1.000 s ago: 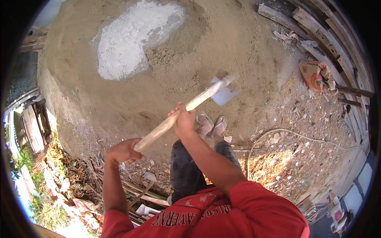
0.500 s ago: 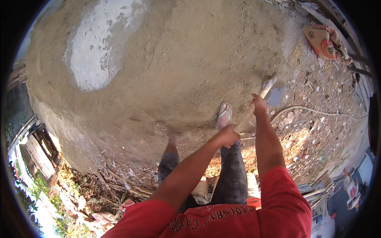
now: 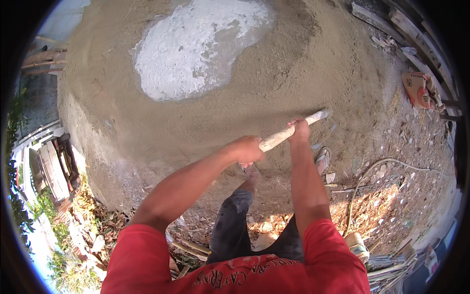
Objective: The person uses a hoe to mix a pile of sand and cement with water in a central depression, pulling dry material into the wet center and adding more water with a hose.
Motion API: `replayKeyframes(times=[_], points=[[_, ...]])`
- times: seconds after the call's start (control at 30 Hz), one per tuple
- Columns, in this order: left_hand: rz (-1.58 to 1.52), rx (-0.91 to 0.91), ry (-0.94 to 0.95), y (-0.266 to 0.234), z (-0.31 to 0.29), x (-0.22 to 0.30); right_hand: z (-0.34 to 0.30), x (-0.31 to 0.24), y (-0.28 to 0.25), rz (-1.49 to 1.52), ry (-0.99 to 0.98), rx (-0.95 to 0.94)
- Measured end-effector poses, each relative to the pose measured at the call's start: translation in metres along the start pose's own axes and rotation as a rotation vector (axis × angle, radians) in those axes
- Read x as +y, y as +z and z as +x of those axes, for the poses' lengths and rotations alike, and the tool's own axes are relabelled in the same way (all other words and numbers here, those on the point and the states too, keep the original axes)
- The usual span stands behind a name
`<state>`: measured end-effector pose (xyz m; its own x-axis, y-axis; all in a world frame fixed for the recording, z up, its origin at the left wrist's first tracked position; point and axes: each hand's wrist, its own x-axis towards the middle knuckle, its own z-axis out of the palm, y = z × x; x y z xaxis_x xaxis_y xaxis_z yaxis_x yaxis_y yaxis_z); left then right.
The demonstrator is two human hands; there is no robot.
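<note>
Both my hands grip a thick, pale wooden handle of a long tool (image 3: 278,139), slanting up to the right over the sand. My left hand (image 3: 246,150) wraps its near end; my right hand (image 3: 300,130) is closed farther along, close to the whitish far end. What blade it carries I cannot make out. Under and beyond it spreads a broad, damp grey-brown bed of sandy mix (image 3: 196,130). Toward the far left of that bed lies a wet whitish-grey pool (image 3: 169,63), apart from the tool. My sandalled right foot (image 3: 322,160) stands at the bed's near edge.
A thin hose (image 3: 360,182) curves over rubble on the right. Beyond it lie a crumpled brown paper sack (image 3: 417,90) and long boards (image 3: 379,20). Dry leaves (image 3: 93,210) litter the near left; a bundle of sticks (image 3: 391,272) is at the near right.
Both hands and the tool have swung left, and the handle now lies flatter. My feet have shifted, and the view has moved so the whitish pool sits farther right.
</note>
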<state>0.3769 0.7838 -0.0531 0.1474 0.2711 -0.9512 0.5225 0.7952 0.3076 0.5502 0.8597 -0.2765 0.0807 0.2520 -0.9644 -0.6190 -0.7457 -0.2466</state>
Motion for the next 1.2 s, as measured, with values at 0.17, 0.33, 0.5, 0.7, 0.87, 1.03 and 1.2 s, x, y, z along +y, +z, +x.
replayKeyframes(times=[0.17,0.33,0.5,0.7,0.87,1.03,1.2], points=[[0.074,0.083,-0.029,-0.085,-0.157,-0.039,-0.16,0.059,0.091,0.141,0.021,-0.085],[-0.077,0.208,-0.122,-0.113,-0.297,-0.062,-0.294,0.112,0.126,0.223,0.18,-0.426],[-0.004,0.167,-0.169,-0.034,-0.296,-0.078,-0.316,0.127,0.038,0.334,0.189,-0.367],[-0.523,-0.294,-0.036,0.196,-0.061,-0.122,-0.125,0.058,-0.191,-0.196,-0.12,0.089],[-0.647,-0.408,0.096,0.331,0.114,-0.087,0.032,-0.025,-0.34,-0.443,-0.155,0.336],[-0.161,-0.198,0.013,0.257,0.14,-0.082,0.079,0.018,-0.301,-0.316,-0.051,0.27],[0.091,-0.082,-0.024,0.15,0.087,-0.122,0.058,0.11,-0.207,-0.055,0.014,0.228]])
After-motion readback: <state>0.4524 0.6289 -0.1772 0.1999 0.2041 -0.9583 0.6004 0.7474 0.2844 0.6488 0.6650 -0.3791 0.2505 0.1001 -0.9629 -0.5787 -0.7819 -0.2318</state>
